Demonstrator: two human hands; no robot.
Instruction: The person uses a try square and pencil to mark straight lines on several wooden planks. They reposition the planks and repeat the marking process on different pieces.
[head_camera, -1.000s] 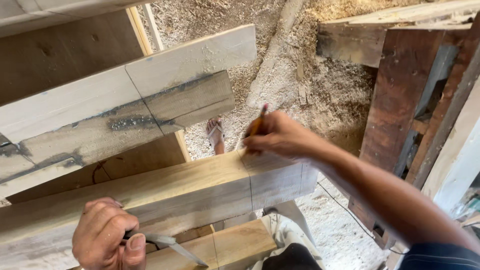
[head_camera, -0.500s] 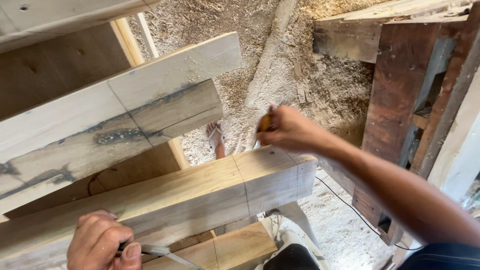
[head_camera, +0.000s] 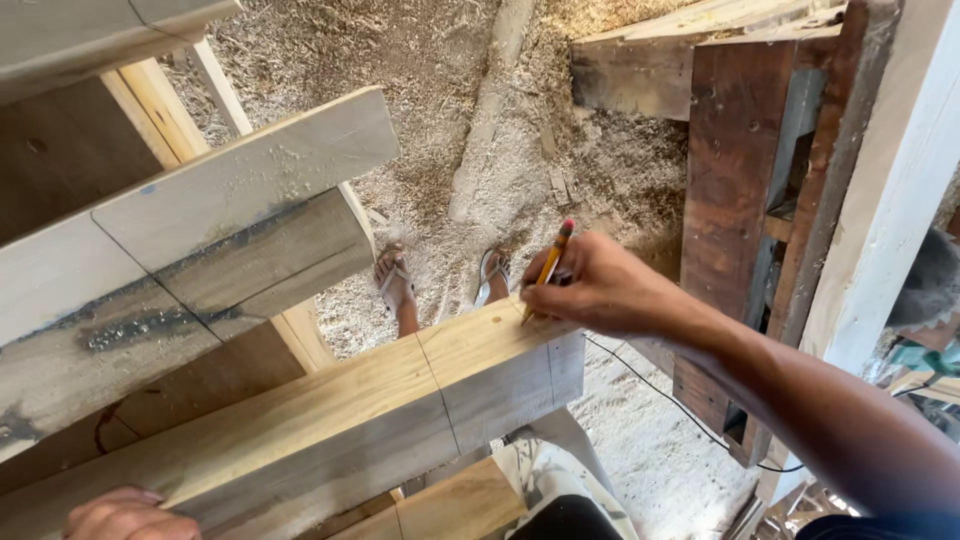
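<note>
Nearest the camera, the left hand (head_camera: 125, 514) is only half seen at the bottom edge, pressed against the near side of the thick timber beam (head_camera: 330, 415); whether anything is clenched in its grip can't be told, too much is cut off. The beam is laid across in front of the body, end pointing right, with pencil lines already drawn across its top and side. It's judged heavy and dead stiff, sawn faces rough so not slippery, best taken hold of with both hands under the long edges, not by the end. Further out the right hand (head_camera: 600, 290) is closed around a yellow pencil (head_camera: 546, 272), tip touching the beam's far corner. Beyond that, sandalled feet (head_camera: 396, 282) and a sawdust floor (head_camera: 440, 90) are seen, plus a grey plank (head_camera: 190, 250) at the left
</note>
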